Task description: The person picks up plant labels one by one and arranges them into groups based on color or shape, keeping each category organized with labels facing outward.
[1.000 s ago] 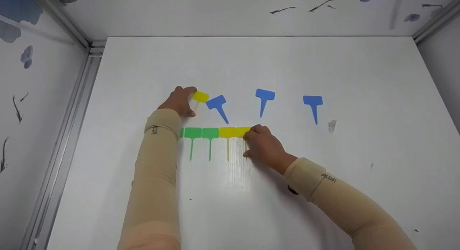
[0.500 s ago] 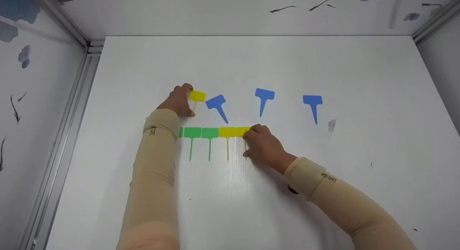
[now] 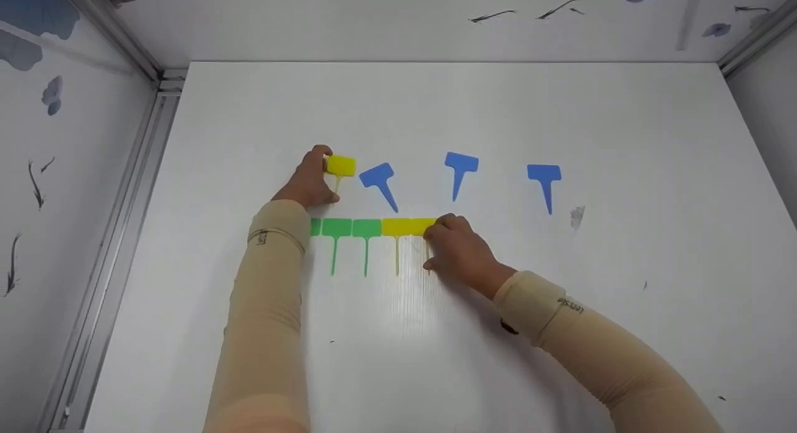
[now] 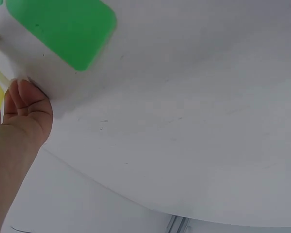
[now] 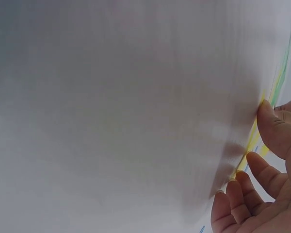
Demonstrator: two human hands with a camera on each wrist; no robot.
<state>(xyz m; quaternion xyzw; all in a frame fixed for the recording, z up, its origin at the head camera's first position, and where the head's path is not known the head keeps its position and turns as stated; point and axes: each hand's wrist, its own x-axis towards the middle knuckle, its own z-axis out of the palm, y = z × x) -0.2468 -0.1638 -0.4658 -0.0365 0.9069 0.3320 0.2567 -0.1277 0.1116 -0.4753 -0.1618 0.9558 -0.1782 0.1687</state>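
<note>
In the head view my left hand (image 3: 311,177) holds a yellow T-shaped plant label (image 3: 341,166), fingers at the head's upper left corner and thumb by the thin stem. My right hand (image 3: 462,249) holds another yellow plant label (image 3: 422,226) at the right end of a row, its fingers covering the right part of the head and its thumb near the stem tip. Left of it in the row lie a yellow label (image 3: 396,227) and green labels (image 3: 367,227), heads side by side and stems toward me. My left sleeve (image 3: 280,233) hides the row's left end.
Three wider blue plant labels lie beyond the row: a tilted one (image 3: 378,176) beside my left hand, one (image 3: 462,162) in the middle and one (image 3: 544,172) to the right. The white table (image 3: 436,109) meets patterned walls at the back and left.
My left hand has shifted slightly left with its yellow label, which now sits straighter and farther from the tilted blue one. My right hand stays at the row's end.
</note>
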